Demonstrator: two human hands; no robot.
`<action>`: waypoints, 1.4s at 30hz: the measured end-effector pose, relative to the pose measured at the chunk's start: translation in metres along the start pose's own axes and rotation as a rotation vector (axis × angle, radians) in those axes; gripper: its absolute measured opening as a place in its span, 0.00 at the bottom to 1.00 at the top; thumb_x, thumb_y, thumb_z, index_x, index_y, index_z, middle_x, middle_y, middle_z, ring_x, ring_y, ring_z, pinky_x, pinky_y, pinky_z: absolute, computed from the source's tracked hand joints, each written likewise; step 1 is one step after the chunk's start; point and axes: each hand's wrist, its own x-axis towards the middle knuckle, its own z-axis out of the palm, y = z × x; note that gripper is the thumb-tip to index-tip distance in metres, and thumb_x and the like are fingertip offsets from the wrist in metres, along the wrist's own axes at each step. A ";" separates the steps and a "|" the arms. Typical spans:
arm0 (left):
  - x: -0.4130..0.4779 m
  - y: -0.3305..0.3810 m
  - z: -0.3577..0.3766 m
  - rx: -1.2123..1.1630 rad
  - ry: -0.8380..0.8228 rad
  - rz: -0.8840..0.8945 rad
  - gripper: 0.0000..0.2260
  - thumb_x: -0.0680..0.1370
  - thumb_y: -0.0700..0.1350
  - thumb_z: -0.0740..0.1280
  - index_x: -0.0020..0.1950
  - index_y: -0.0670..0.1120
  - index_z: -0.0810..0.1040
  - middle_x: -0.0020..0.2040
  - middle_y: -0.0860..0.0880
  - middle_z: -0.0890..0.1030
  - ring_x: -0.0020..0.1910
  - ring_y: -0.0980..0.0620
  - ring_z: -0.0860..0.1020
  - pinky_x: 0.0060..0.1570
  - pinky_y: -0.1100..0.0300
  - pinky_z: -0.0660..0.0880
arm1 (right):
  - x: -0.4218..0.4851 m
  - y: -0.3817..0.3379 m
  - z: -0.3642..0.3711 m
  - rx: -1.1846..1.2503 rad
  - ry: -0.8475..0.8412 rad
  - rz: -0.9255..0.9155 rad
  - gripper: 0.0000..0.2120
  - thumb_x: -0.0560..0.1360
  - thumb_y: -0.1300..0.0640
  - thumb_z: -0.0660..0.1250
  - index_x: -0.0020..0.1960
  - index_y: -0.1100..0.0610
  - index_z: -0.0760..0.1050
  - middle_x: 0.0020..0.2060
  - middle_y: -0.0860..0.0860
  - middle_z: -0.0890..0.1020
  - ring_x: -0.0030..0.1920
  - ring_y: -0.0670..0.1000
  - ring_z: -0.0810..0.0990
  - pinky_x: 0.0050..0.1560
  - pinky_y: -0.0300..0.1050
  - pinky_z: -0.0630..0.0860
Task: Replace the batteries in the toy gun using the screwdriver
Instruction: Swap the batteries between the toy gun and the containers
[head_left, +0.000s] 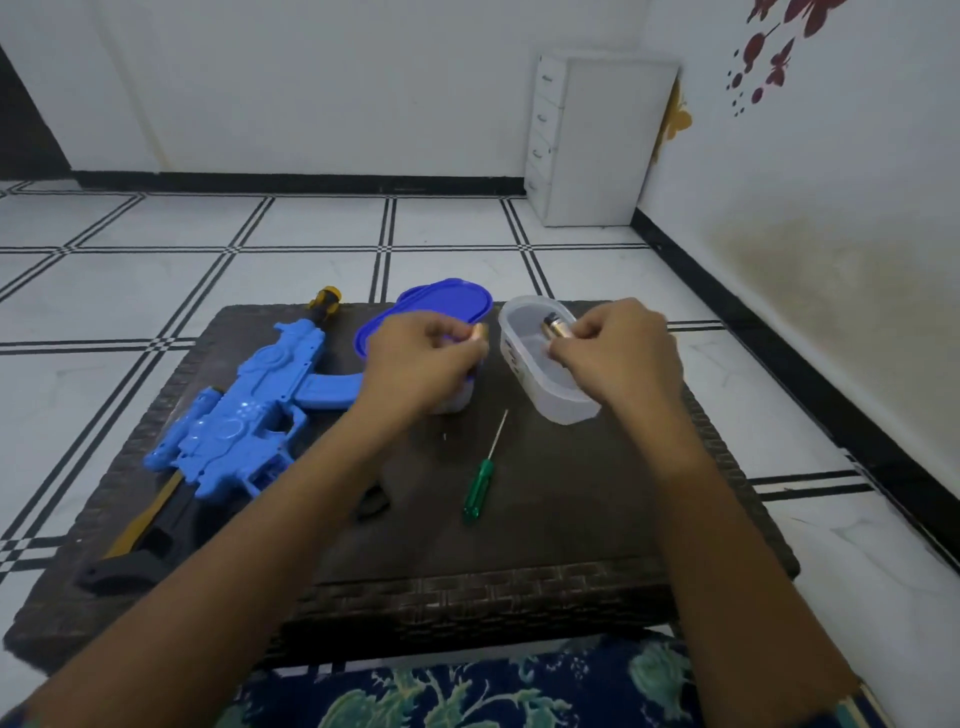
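The blue toy gun (244, 415) lies on the left of the low dark table (545, 530). A green-handled screwdriver (480, 486) rests in the middle, tip pointing away. My left hand (421, 358) pinches a gold-tipped battery (479, 332) above a clear container (457, 400) that it mostly hides. My right hand (618, 353) grips a battery (555, 328) over a second clear container (540, 374) at the right.
Two blue lids (447, 306) lie stacked behind the left container. A small dark cover piece (374, 501) sits near the screwdriver. A white drawer unit (592, 140) stands in the far corner. The tiled floor surrounds the table; patterned fabric (467, 686) lies at its near edge.
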 end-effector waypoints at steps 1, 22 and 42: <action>0.009 0.010 0.019 -0.002 0.002 0.007 0.04 0.72 0.45 0.71 0.38 0.49 0.82 0.31 0.51 0.82 0.28 0.58 0.77 0.32 0.63 0.75 | 0.005 0.010 0.001 -0.014 0.033 0.033 0.07 0.71 0.48 0.73 0.41 0.51 0.81 0.36 0.49 0.82 0.37 0.51 0.81 0.40 0.47 0.81; 0.041 -0.016 -0.002 1.006 -0.208 -0.138 0.53 0.54 0.80 0.60 0.69 0.47 0.63 0.69 0.40 0.66 0.66 0.37 0.67 0.62 0.37 0.68 | 0.013 0.054 0.017 0.222 -0.028 0.171 0.05 0.70 0.60 0.66 0.44 0.57 0.80 0.41 0.51 0.83 0.42 0.53 0.80 0.37 0.42 0.71; 0.006 0.033 0.049 -0.448 0.207 -0.296 0.11 0.75 0.47 0.71 0.38 0.40 0.79 0.38 0.42 0.82 0.40 0.45 0.83 0.47 0.45 0.81 | 0.004 0.021 0.007 0.737 -0.069 0.225 0.20 0.79 0.46 0.64 0.42 0.62 0.81 0.31 0.54 0.83 0.27 0.46 0.77 0.29 0.39 0.73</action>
